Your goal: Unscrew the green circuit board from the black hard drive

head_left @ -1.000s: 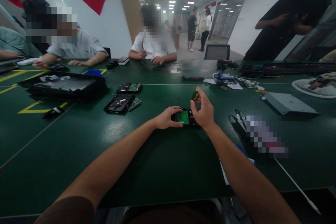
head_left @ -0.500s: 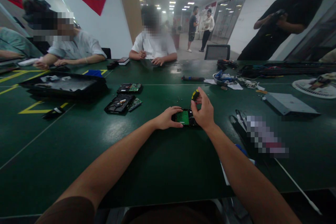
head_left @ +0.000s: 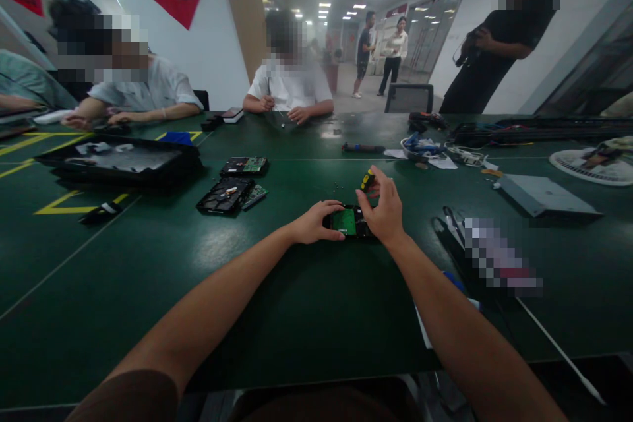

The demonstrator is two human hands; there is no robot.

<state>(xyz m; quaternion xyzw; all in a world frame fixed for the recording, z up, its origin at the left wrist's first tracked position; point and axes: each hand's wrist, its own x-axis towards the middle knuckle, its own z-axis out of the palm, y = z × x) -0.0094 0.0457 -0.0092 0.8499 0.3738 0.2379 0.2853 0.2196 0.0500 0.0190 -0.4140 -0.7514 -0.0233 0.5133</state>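
Observation:
A hard drive (head_left: 345, 221) lies on the green table in front of me, its green circuit board facing up. My left hand (head_left: 319, 222) grips its left end, thumb along the near side and fingers on the far side. In my right hand (head_left: 383, 208) is a screwdriver (head_left: 366, 180) with a yellow and black handle, held above the drive's right part. The screwdriver's tip is hidden behind my fingers. Several tiny screws (head_left: 337, 186) are scattered just beyond the drive.
To the left are another drive (head_left: 242, 165), an opened drive casing (head_left: 225, 196) with a loose circuit board (head_left: 255, 197), and a large black tray (head_left: 119, 158). A grey metal box (head_left: 548, 196) and a cable bundle (head_left: 419, 145) sit to the right. Co-workers sit across the table.
The fingers of my right hand have shifted slightly on the screwdriver handle, which leans a little differently. My left hand and the drive stay put. The standing person at right has moved left.

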